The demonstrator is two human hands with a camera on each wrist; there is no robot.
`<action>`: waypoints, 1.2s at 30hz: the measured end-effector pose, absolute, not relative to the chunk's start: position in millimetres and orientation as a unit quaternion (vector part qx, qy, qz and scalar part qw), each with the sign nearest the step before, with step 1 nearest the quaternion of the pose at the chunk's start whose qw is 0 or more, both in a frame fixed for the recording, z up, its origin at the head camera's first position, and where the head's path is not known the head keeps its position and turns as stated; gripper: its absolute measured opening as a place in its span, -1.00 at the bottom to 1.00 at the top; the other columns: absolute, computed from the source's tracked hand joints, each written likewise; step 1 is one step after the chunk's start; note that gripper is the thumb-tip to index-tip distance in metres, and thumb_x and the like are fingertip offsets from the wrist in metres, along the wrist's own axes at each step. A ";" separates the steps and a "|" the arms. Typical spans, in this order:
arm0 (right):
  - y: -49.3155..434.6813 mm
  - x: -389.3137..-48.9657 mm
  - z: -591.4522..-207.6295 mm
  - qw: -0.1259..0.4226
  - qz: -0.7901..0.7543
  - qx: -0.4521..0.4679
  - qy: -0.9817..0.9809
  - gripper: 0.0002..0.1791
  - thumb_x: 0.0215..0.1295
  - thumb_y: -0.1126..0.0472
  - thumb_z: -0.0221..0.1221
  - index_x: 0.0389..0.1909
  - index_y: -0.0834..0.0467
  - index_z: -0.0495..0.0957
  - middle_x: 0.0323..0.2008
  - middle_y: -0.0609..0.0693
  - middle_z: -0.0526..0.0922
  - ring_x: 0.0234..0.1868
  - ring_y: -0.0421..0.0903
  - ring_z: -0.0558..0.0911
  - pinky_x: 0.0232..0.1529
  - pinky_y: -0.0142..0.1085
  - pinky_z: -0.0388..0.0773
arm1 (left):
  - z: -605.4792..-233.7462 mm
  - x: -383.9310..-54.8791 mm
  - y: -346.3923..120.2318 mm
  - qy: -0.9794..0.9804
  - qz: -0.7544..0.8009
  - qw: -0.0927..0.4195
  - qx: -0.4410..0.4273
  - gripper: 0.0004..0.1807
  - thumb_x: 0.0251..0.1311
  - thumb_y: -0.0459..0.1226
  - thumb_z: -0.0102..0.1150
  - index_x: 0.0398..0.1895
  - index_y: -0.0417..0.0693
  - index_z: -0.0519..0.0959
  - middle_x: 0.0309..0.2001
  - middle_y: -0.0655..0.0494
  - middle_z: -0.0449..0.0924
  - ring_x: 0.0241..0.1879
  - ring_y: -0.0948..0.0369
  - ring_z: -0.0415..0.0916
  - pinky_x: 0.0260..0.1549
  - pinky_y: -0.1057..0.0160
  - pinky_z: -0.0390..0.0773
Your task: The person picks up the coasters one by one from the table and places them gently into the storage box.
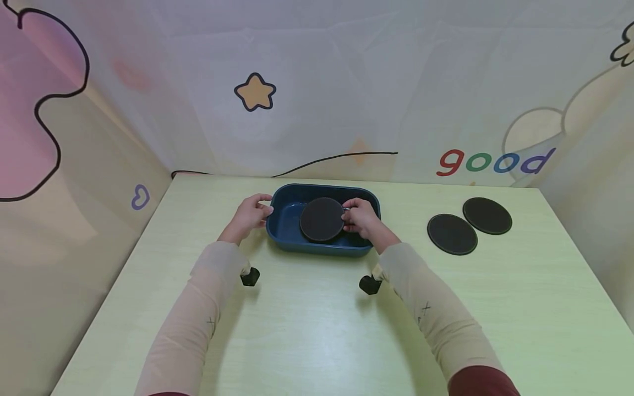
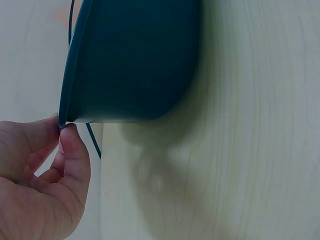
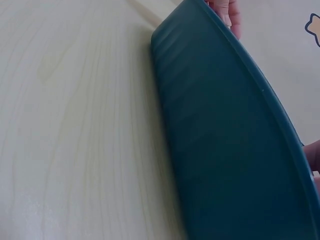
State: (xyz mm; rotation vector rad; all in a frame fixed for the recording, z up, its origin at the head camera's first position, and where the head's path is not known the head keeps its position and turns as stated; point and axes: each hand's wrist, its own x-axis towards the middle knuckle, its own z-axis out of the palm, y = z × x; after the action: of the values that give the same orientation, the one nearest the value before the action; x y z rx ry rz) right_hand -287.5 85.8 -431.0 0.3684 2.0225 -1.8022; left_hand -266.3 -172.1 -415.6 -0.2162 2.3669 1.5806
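Observation:
A dark blue rectangular basin (image 1: 322, 248) stands on the table near its back edge; its outer wall (image 3: 225, 115) fills much of the right wrist view. My left hand (image 1: 249, 216) pinches the basin's rim at the left end, thumb and fingertips meeting on it in the left wrist view. Inside the basin, my right hand (image 1: 364, 216) grips the right edge of a round black coaster (image 1: 322, 220), whose flat face is turned up. From the right wrist, the basin's wall hides the coaster and most of that hand (image 3: 313, 157).
Two more round black coasters, one nearer (image 1: 452, 234) and one farther (image 1: 487, 215), lie side by side on the table (image 1: 307, 330) to the right of the basin. A printed cloth backdrop (image 1: 327, 99) rises behind the table.

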 end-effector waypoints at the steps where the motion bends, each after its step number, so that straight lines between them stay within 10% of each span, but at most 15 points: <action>1: 85.8 -287.5 -431.1 0.202 -0.643 0.134 0.726 -0.72 0.15 0.49 -0.04 -0.11 0.23 0.30 -0.49 0.02 0.37 -0.64 -0.18 0.39 -0.60 -0.42 0.45 | -416.0 -266.4 -172.1 0.821 0.548 0.143 -0.075 -0.58 0.26 -0.33 -0.11 0.20 -0.08 0.24 -0.24 0.00 0.35 -0.32 0.15 0.42 -0.44 0.41 0.46; 36: 85.7 -285.8 -430.8 0.187 -0.502 0.100 0.838 -0.68 0.04 0.49 0.06 -0.13 0.24 0.38 -0.23 0.09 0.40 -0.50 -0.12 0.43 -0.58 -0.39 0.47 | -415.1 -265.8 -171.5 0.823 0.544 0.144 -0.072 -0.59 0.27 -0.32 -0.12 0.20 -0.09 0.24 -0.18 -0.06 0.36 -0.34 0.15 0.42 -0.41 0.39 0.46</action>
State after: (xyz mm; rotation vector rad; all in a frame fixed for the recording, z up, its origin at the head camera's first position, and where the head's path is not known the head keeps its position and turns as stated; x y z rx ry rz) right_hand -285.8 85.7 -430.8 0.2813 2.3592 -1.4136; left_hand -265.8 -171.5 -415.1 -0.2063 2.3738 1.5700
